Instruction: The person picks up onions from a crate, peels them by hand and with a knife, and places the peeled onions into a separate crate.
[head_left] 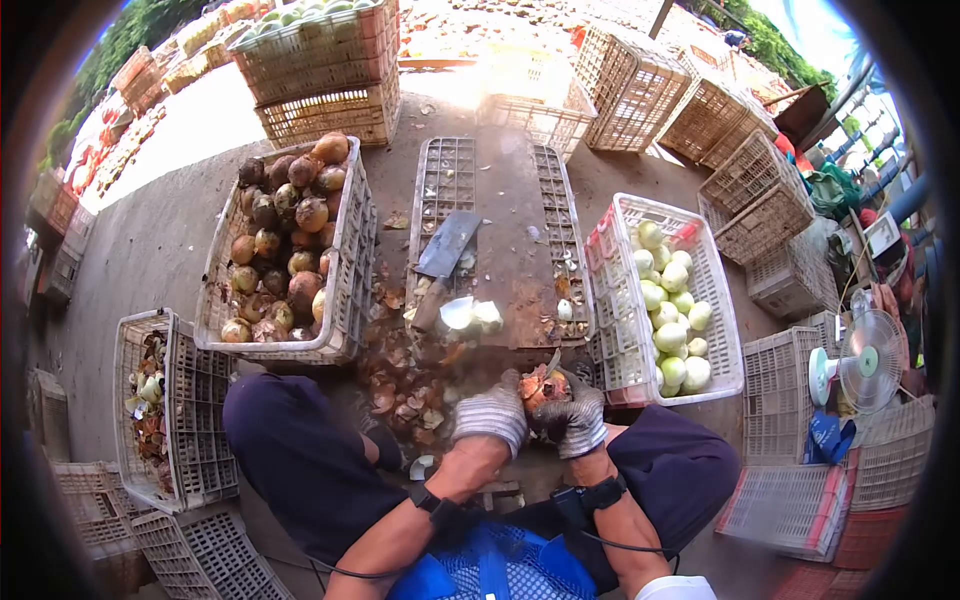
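My left hand and my right hand, both in grey gloves, hold an onion with torn reddish-brown skin between them, low in the middle of the view. Just beyond them a wooden board lies across an upturned crate. A cleaver rests left of the board, its handle towards me. Near the handle lie white onion pieces. Loose skins cover the ground to the left of my hands.
On the left stands a crate of unpeeled onions, with a crate of scraps nearer me. A crate of peeled onions is at the right. Stacked crates stand behind; a fan is far right.
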